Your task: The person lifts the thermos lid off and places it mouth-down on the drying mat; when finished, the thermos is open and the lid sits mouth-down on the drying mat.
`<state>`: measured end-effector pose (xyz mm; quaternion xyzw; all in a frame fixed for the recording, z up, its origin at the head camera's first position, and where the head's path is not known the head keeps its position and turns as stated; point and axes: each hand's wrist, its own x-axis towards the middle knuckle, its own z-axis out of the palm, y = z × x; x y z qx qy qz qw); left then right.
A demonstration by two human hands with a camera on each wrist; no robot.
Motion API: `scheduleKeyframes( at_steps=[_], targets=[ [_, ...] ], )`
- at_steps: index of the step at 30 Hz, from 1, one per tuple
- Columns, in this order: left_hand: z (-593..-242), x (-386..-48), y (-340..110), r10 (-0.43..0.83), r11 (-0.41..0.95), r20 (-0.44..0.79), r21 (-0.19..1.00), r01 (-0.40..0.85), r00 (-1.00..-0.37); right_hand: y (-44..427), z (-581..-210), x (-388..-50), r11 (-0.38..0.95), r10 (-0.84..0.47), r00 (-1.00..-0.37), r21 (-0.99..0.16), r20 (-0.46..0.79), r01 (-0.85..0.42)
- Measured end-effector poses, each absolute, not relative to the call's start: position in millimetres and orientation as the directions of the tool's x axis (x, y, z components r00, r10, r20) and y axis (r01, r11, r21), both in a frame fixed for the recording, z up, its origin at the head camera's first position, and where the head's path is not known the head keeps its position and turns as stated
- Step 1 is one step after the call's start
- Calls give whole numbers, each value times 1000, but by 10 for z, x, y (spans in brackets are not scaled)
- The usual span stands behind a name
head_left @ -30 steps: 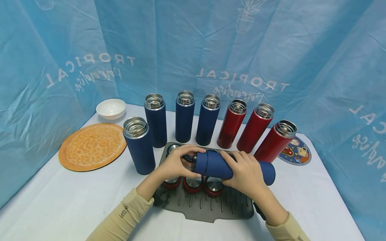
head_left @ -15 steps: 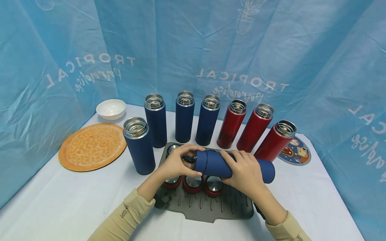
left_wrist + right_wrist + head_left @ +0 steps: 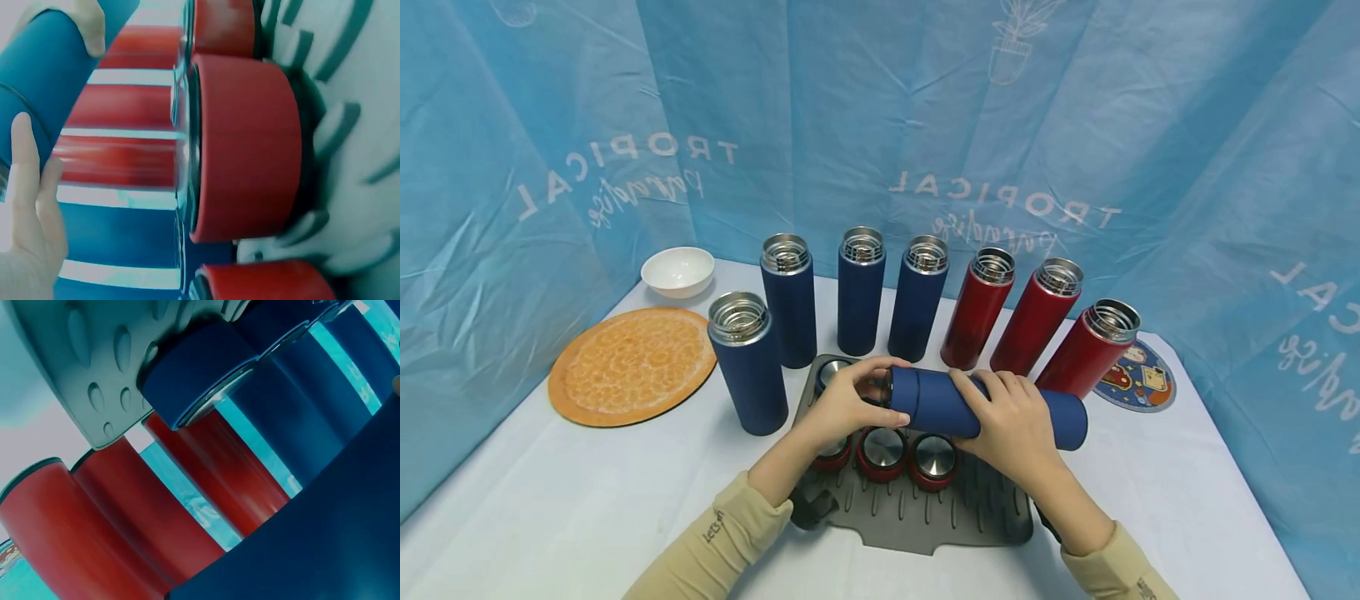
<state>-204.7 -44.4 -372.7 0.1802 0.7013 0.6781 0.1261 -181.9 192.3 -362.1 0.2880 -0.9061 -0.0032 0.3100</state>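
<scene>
A capped blue thermos bottle (image 3: 943, 408) lies almost level in the air above the dark drying mat, held by both hands. My left hand (image 3: 848, 400) grips its blue lid (image 3: 904, 390) at the left end, thumb below and fingers above. A dark seam shows between lid and body. My right hand (image 3: 1013, 421) wraps round the body. In the left wrist view, left fingers (image 3: 24, 150) lie along the blue surface. Below the bottle, three red lids, such as the middle one (image 3: 882, 450), sit on the mat (image 3: 910, 529), with a blue lid (image 3: 830, 372) behind them.
Several lidless blue bottles, one being the front-left bottle (image 3: 751, 383), and three lidless red bottles (image 3: 976, 312) stand upright behind the mat. An orange round placemat (image 3: 632, 367) and white bowl (image 3: 677, 272) are left. A patterned round mat (image 3: 1150, 379) is right.
The bottle's right end has risen a little, so it lies more level. My left hand has shifted slightly right with the lid, and the black loop on the lid shows less.
</scene>
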Motion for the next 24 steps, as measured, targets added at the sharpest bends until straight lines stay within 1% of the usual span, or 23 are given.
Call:
scheduleKeyframes(
  at_steps=[5, 11, 18, 24],
  targets=[
    [-3713, -2036, -403, 401, -46, 2, 999, -18, -916, 1925, -3631, -1833, 830, -530, -622, 203, 576, -520],
    [-3684, -2030, -363, 369, -80, -71, 991, -108, -927, 1927, -3629, -1845, 827, -536, -604, 222, 590, -516],
    [-3669, -2015, -319, 324, -58, -152, 982, -180, -934, 1953, -3663, -1853, 822, -540, -577, 237, 613, -517],
    [-3697, -2014, -298, 307, -43, -255, 959, -281, -917, 1967, -3677, -1857, 802, -565, -536, 267, 627, -534]
  ],
)
